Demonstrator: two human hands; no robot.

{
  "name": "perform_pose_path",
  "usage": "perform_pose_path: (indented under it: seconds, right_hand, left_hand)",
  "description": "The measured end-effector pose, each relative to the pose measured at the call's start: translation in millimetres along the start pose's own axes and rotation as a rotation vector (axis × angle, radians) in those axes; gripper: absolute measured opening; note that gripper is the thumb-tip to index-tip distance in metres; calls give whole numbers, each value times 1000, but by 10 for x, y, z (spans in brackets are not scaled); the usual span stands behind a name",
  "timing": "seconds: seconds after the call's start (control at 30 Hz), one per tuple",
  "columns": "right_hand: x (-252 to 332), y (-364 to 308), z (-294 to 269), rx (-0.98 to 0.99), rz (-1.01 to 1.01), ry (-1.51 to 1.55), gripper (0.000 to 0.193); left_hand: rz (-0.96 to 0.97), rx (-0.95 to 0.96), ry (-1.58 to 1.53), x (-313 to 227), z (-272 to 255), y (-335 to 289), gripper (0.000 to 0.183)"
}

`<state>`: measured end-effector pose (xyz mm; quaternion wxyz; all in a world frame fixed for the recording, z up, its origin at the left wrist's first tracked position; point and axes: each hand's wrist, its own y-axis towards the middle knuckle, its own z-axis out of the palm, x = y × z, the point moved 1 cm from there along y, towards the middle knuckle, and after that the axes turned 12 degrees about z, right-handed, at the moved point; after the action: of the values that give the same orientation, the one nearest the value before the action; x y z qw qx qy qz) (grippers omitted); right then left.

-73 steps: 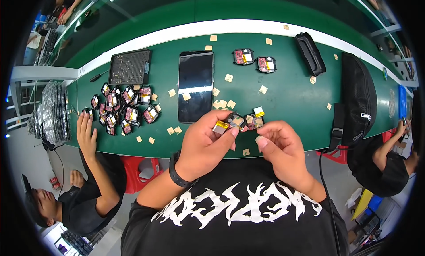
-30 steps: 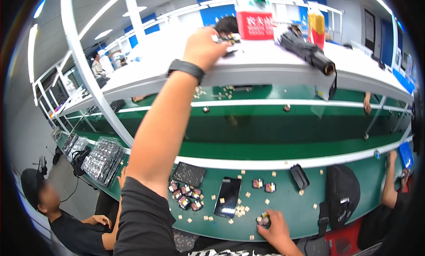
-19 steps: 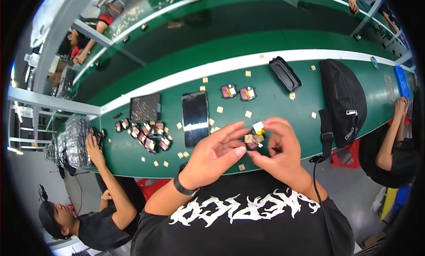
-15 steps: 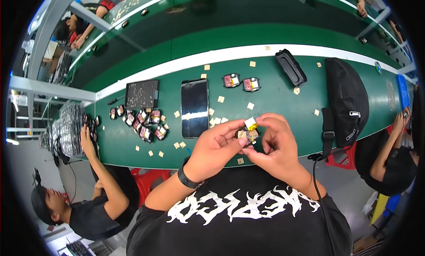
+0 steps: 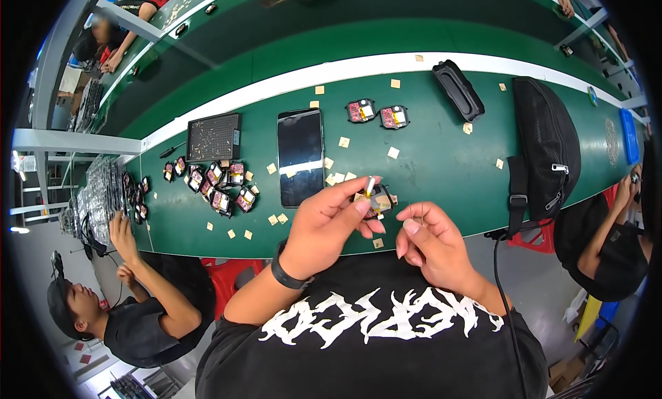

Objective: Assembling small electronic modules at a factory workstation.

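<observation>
My left hand (image 5: 323, 225) grips a small black electronic device casing (image 5: 381, 202) between thumb and fingers, above the table's near edge. A white piece with yellow tape (image 5: 370, 186) stands up from the casing by my fingertips. Just right of it, apart from the casing, my right hand (image 5: 439, 246) has thumb and forefinger pinched together; whatever lies between them is too small to make out. Two similar open casings (image 5: 394, 116) with red boards rest farther back. More such casings (image 5: 220, 201) are heaped at the left.
A dark phone-like slab (image 5: 301, 157) lies left of my hands, small beige squares (image 5: 343, 142) around it. A gridded black tray (image 5: 214, 137) sits back left. Toward the right are a black trough (image 5: 458, 91) and a black waist bag (image 5: 547, 147). Co-workers sit on both sides.
My right hand has drawn away from the casing, down and slightly right. The casing has shifted a little left and up in my left hand, and the yellow-taped piece now stands more upright.
</observation>
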<state>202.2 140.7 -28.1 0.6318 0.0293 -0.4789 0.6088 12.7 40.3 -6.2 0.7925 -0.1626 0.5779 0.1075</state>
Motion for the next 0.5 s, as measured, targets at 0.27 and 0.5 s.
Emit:
perform_pose_path:
  seconds: [0.27, 0.5]
  right_hand:
    - [239, -71, 106, 12, -32, -25, 19]
    - [321, -30, 235, 76, 88, -96, 15]
  left_hand:
    - [-66, -52, -719, 51, -100, -22, 38]
    - [-33, -53, -421, 266, -88, -66, 35]
